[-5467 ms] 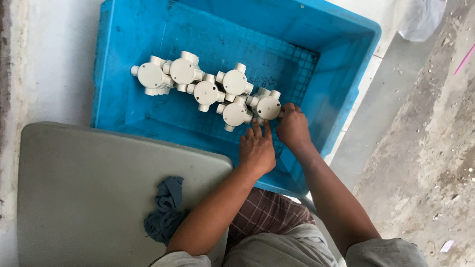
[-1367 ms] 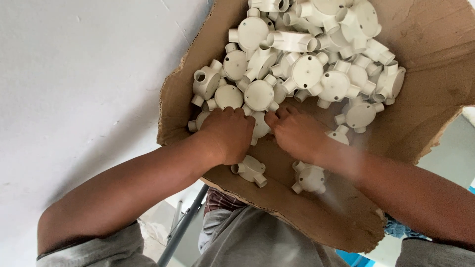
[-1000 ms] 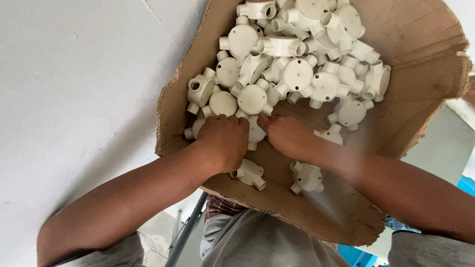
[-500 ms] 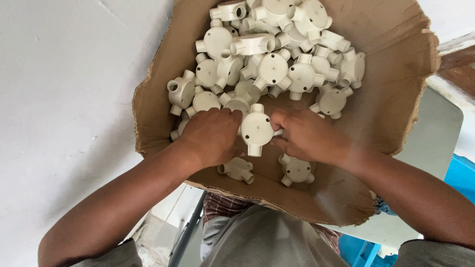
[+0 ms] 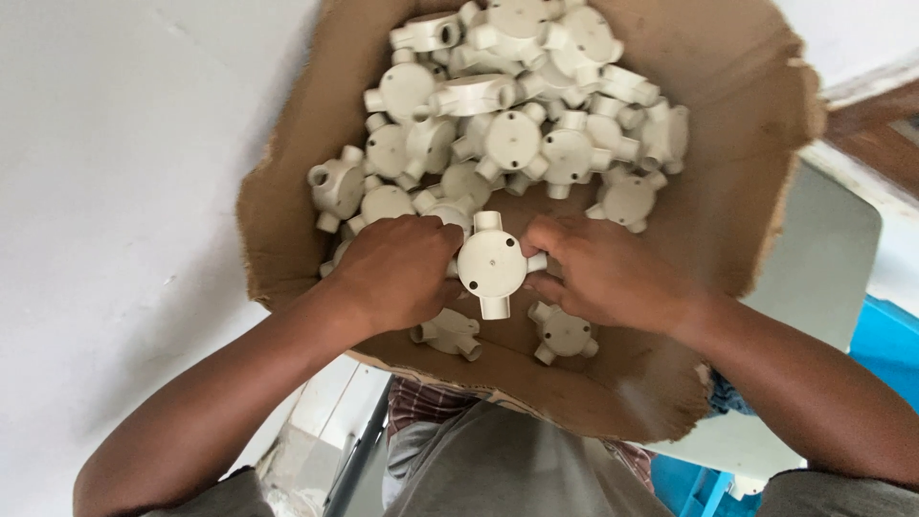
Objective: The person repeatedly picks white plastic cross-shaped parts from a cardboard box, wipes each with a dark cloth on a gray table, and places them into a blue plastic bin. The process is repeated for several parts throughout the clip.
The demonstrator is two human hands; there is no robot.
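Now, held box: a white round junction box (image 5: 491,263) with four short spouts sits between both hands, lifted just above the cardboard, at the pile's 6 o'clock edge.
Left hand: the left hand (image 5: 397,270) closes on its 9 o'clock side, fingers curled around the spout.
Right hand: the right hand (image 5: 601,273) pinches its 3 o'clock spout.
Pile: more white junction boxes (image 5: 512,105) heap at 12 o'clock.
Strays: two loose boxes (image 5: 560,334) lie at 6 o'clock.
Carton: a torn cardboard box (image 5: 737,172) holds everything.
Beyond: a blue crate (image 5: 885,335) shows at 4 o'clock.
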